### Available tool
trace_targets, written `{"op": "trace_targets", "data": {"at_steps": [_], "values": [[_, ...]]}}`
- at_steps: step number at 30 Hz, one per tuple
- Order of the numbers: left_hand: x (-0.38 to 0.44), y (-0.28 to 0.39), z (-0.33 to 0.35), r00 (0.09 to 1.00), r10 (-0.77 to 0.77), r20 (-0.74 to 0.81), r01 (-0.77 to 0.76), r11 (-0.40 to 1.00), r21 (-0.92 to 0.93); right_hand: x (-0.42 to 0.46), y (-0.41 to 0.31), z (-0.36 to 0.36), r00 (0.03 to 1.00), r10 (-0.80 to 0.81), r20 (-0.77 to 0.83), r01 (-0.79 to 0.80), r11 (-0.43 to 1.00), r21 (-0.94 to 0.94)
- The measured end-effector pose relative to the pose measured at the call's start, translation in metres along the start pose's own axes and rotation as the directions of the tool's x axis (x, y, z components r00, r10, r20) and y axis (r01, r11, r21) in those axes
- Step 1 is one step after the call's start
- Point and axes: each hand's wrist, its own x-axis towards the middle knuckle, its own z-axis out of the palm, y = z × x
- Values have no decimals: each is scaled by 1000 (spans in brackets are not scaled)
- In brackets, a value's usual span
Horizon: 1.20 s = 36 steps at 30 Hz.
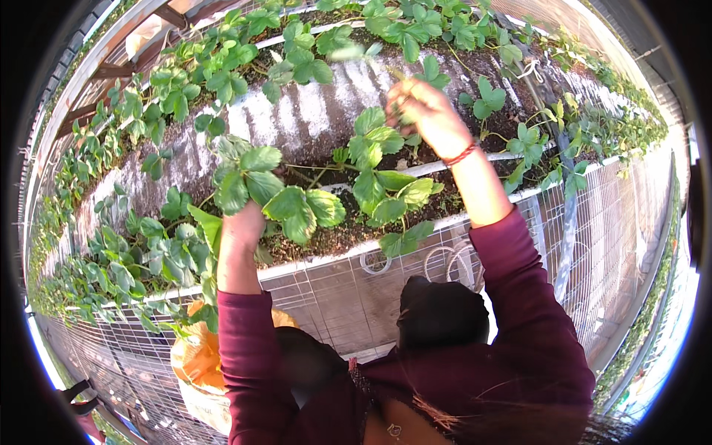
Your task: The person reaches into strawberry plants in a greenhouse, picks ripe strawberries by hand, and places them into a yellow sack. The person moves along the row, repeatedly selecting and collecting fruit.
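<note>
My left hand (pixel 245 222) reaches in among strawberry leaves (pixel 261 175) at the near edge of the raised bed; the leaves hide its fingers, so what they do cannot be seen. Raised over the bed at upper right, my right hand (pixel 420 105) has its fingers bent together around a thin, blurred bit of greenery. A red bracelet circles that wrist. Between the hands, a strawberry plant (pixel 378 192) spreads over dark soil (pixel 328 239), some of its leaves yellowish at the edges.
A corrugated, white-streaked surface (pixel 311 105) runs along the middle between two rows of strawberry plants. Wire mesh (pixel 334 300) hangs below the bed's white edge, with looped cord (pixel 459 264) on it. An orange and white sack (pixel 200 361) stands at lower left. A dark pipe (pixel 567 167) crosses at right.
</note>
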Motion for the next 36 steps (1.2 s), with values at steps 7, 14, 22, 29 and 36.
{"op": "trace_targets", "data": {"at_steps": [7,14,22,29,36], "values": [[-28,52,-21,999,37,-23,-42,969,-245,-51,-91,19,993,-81,-85,114,838,533],[-85,83,-38,934,34,355,-33,999,-9,-111,-45,115,823,239,516,-432,852,295],[-93,16,-5,939,5,343,-265,643,718,-69,-1,126,977,185,108,-214,844,492],[-69,-37,20,977,-183,113,197,971,-132,-72,13,135,919,348,187,-383,899,211],[-69,-38,33,967,-216,137,251,904,-347,-38,59,153,989,-94,117,134,901,-413]]}}
